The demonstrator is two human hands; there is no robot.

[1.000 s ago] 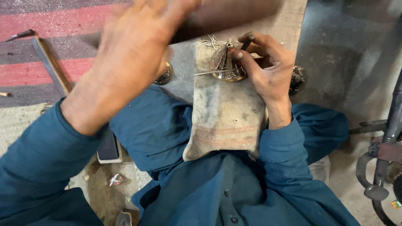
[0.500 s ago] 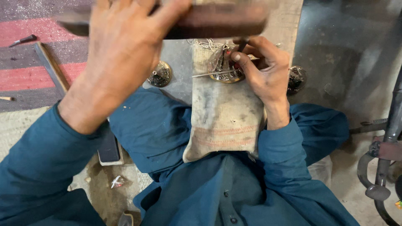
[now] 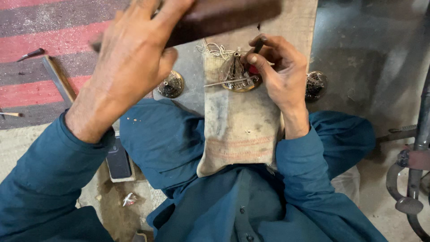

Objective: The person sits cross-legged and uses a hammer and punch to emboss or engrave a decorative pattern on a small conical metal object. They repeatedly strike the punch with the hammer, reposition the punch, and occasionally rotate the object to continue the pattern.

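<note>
The left hand [image 3: 134,67] clenches a dark wooden bar [image 3: 224,15], long axis crosswise, raised above and left of the small brass cone [image 3: 235,74] on the cloth sack [image 3: 237,130]; right hand [image 3: 280,74] pinches a thin punch [image 3: 257,47] against that cone.

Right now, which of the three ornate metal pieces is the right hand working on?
The conical metal piece on the cloth sack: the right hand touches it. The other two, one left and one right, lie untouched on the floor.
</note>
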